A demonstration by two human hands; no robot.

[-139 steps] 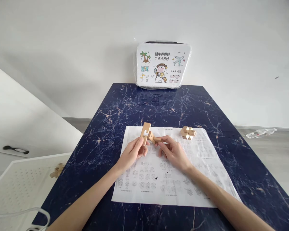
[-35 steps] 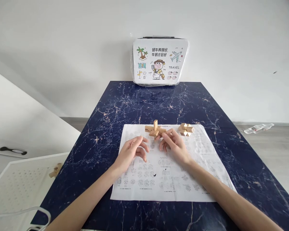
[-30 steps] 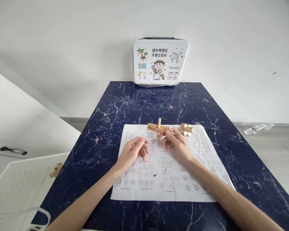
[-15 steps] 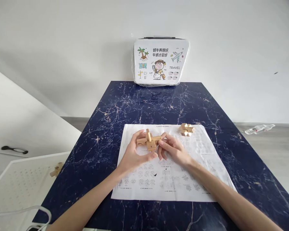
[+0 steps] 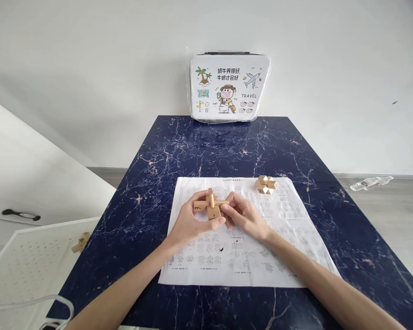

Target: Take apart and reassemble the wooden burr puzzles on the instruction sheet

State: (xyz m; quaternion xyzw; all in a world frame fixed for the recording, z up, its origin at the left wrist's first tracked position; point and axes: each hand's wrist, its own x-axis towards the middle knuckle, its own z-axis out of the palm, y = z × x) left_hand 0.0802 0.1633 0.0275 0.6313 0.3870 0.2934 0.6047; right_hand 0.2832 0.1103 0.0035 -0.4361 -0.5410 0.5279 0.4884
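Observation:
A wooden burr puzzle [image 5: 211, 207] of crossed sticks, with marks inked on some faces, is held between both hands above a printed sheet [image 5: 271, 270]. My left hand [image 5: 189, 218] curls round its left side, fingers behind and thumb along the near face. At the other side, my right hand [image 5: 244, 213] pinches the stick end that points right. One stick juts upward from the middle. Parts of the puzzle are covered by my fingers. A second, compact wooden burr puzzle [image 5: 266, 184] rests on the sheet's far right part.
The sheet lies on a dark blue marbled table [image 5: 206, 151]. A white case with cartoon prints [image 5: 229, 89] leans on the wall at the back. To the left stands a white perforated basket [image 5: 30, 256] with a wooden piece [image 5: 80, 242] and a cable [image 5: 27, 302].
The puzzle in my hands has tipped slightly and moved a little left. My right hand has shifted slightly left with it, its fingers closer to the puzzle's middle.

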